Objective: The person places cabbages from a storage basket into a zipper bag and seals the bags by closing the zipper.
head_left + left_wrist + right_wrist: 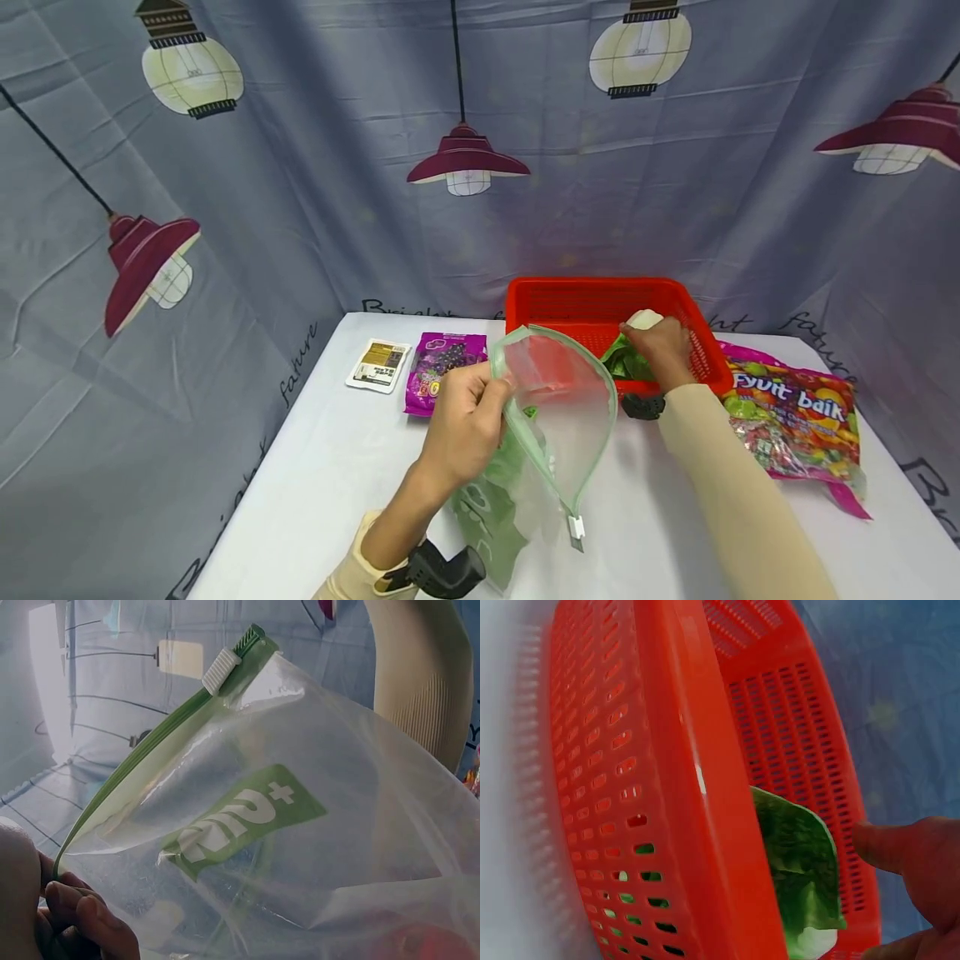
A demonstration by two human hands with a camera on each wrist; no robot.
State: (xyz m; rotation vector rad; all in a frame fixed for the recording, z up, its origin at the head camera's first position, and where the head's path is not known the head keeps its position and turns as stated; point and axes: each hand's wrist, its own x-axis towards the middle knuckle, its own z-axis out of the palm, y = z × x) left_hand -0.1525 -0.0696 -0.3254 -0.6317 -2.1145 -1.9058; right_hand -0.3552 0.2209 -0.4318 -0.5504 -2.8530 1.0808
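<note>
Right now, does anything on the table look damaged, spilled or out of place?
Nothing stands out. The left hand holds the zip bag open; the right hand holds a green packet in the red basket.

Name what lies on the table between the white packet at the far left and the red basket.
One thing: a purple snack packet, lying flat right of the white packet and left of the red basket. The head view shows it.

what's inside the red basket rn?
The right hand reaches into the red basket and holds a green packet with a pale end. The near wall, the hand and the zip bag hide the rest of the basket floor.
</note>
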